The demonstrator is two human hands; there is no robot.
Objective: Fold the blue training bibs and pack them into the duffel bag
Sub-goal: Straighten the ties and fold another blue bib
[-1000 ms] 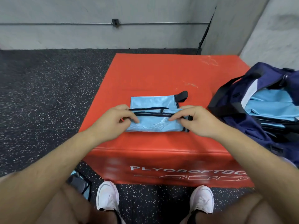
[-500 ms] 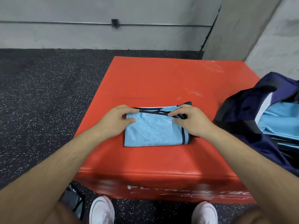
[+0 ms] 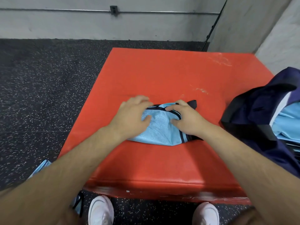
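Hands point(image 3: 129, 118) point(image 3: 188, 120) seemingly pinch half-hidden bib point(image 3: 159, 129), bag point(image 3: 253, 111) cropped

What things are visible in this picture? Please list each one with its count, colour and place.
floor: one, black with pale specks, left side and bottom.
wall: grey, top, with one thin pipe along it.
box: one, red, centre, on the floor.
folded bib: one, light blue with dark trim, on the box.
bag: one, dark blue, open, at the right edge of the box.
bibs in the bag: light blue, count unclear.
bibs on the floor: light blue, lower left, partly hidden by the left arm, count unclear.
shoes: two, white, bottom edge.
hands: two; the left hand and the right hand both grip the folded bib.
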